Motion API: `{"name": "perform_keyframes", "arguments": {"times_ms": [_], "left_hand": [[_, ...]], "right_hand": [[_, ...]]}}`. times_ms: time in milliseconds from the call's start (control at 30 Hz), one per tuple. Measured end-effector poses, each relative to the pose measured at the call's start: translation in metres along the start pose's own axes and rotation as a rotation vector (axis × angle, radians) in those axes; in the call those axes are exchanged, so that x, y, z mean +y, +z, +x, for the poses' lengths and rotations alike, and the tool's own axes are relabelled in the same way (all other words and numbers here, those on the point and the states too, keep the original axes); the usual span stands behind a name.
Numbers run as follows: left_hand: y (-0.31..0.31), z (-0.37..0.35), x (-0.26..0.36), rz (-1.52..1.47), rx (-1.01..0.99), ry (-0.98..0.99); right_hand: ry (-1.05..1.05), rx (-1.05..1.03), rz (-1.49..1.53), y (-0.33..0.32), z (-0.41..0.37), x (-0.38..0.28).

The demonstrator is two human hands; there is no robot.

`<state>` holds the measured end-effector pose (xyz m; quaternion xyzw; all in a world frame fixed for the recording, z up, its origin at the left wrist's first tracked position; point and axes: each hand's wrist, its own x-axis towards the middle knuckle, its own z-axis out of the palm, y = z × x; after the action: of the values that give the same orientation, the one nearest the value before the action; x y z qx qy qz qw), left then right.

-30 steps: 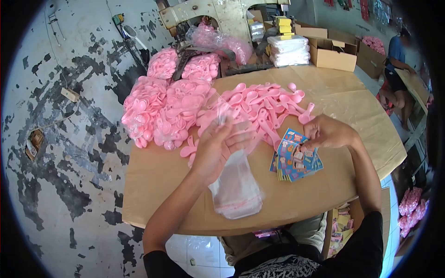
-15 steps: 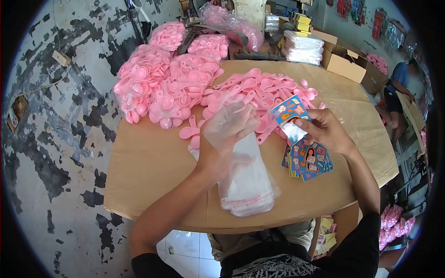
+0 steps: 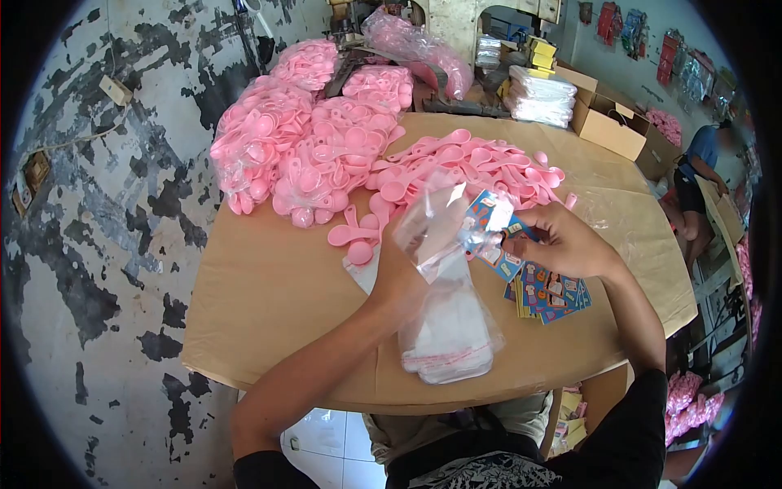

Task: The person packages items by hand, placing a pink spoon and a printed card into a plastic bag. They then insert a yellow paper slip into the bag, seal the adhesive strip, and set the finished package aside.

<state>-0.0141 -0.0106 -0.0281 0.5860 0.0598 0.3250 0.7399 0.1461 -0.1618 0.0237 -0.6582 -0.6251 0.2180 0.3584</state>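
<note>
My left hand is closed on a clear plastic bag, which drapes over its fingers. Pinched in my right hand is a blue printed card, its left part overlapping the mouth of the bag. Below the hands lies a stack of clear plastic bags with reddish strips along their near ends. A fanned pile of the same blue cards rests under my right hand. Just beyond both hands spreads a heap of loose pink scoops, a few of them lying to the left.
Filled bags of pink scoops are heaped at the table's back left. Along the back stand a white stack of plastic packs and an open cardboard box. A person sits at the far right. A peeling wall borders the left.
Both hands have come closer together. The card in my right hand has tilted and moved left to the bag on my left hand. The view has shifted slightly.
</note>
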Motion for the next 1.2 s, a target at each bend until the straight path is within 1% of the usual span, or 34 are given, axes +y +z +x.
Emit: {"name": "perform_keyframes", "arguments": {"times_ms": [67, 133, 200, 300, 333, 367, 433, 467, 533, 567, 600, 667, 700, 733, 767, 833, 900, 933, 967, 1000, 1033, 1100, 1133, 1200], "left_hand": [[-0.003, 0.0, 0.0, -0.073, -0.072, -0.122], [0.002, 0.0, 0.003, -0.009, -0.076, -0.094], [0.005, 0.001, 0.003, 0.003, -0.079, -0.035], [0.013, -0.003, 0.008, -0.003, -0.009, -0.099], [0.008, -0.003, 0.0, 0.022, -0.055, -0.112], [0.008, -0.003, -0.001, -0.016, -0.02, -0.1], [0.009, 0.0, -0.002, -0.089, 0.047, -0.074], [0.005, 0.002, 0.001, -0.208, 0.022, -0.035], [-0.004, 0.009, 0.012, -0.448, -0.033, 0.041], [-0.003, 0.009, 0.015, -0.435, -0.014, 0.044], [0.0, 0.008, 0.018, -0.424, 0.004, 0.046], [0.002, 0.006, 0.014, -0.401, 0.023, 0.047], [0.005, 0.004, 0.014, -0.319, -0.051, 0.049], [0.009, 0.002, 0.018, -0.237, -0.125, 0.05], [0.012, 0.0, 0.019, -0.154, -0.202, 0.052], [0.009, -0.002, 0.016, 0.007, -0.235, 0.095], [0.009, -0.001, 0.013, -0.01, -0.291, 0.069], [0.009, 0.002, 0.006, -0.005, -0.219, 0.221], [0.008, 0.004, 0.007, -0.057, -0.195, 0.249], [0.005, 0.006, 0.01, -0.108, -0.172, 0.279], [0.001, 0.009, 0.014, -0.16, -0.149, 0.31], [-0.01, 0.013, 0.022, -0.212, -0.062, 0.266], [-0.014, 0.014, 0.024, -0.239, -0.017, 0.245], [-0.019, 0.018, 0.022, -0.236, -0.03, 0.23]], "right_hand": [[0.05, -0.023, 0.003, -0.004, 0.005, -0.005], [0.097, -0.049, 0.039, -0.008, 0.012, -0.007], [0.06, 0.04, 0.148, -0.002, 0.019, -0.006], [-0.044, 0.155, 0.256, 0.013, 0.028, -0.001], [-0.031, 0.171, 0.238, 0.014, 0.03, -0.001], [-0.018, 0.186, 0.219, 0.015, 0.032, -0.001], [0.104, 0.182, 0.085, 0.009, 0.034, -0.006], [0.01, 0.188, 0.155, 0.01, 0.039, 0.007], [-0.051, 0.206, 0.174, 0.013, 0.042, 0.006], [-0.077, 0.217, 0.181, 0.014, 0.042, 0.003], [-0.008, 0.21, 0.404, 0.019, 0.043, -0.002], [0.026, 0.136, 0.423, 0.014, 0.04, -0.005], [0.047, 0.097, 0.433, 0.012, 0.038, -0.005], [-0.075, 0.143, 0.392, 0.014, 0.039, -0.006], [-0.134, 0.148, 0.354, 0.015, 0.038, -0.002], [-0.257, 0.161, 0.271, 0.016, 0.038, 0.01], [-0.375, 0.18, 0.195, 0.018, 0.042, 0.011], [-0.334, 0.103, 0.079, 0.008, 0.04, 0.012], [-0.294, 0.026, -0.035, 0.0, 0.039, 0.011], [-0.235, -0.013, 0.029, -0.006, 0.038, 0.006], [-0.283, -0.01, -0.099, -0.011, 0.041, 0.01], [-0.377, -0.009, -0.362, -0.02, 0.046, 0.03], [-0.354, -0.006, -0.651, -0.022, 0.044, 0.037], [-0.358, 0.006, -0.79, -0.019, 0.035, 0.036]]}}
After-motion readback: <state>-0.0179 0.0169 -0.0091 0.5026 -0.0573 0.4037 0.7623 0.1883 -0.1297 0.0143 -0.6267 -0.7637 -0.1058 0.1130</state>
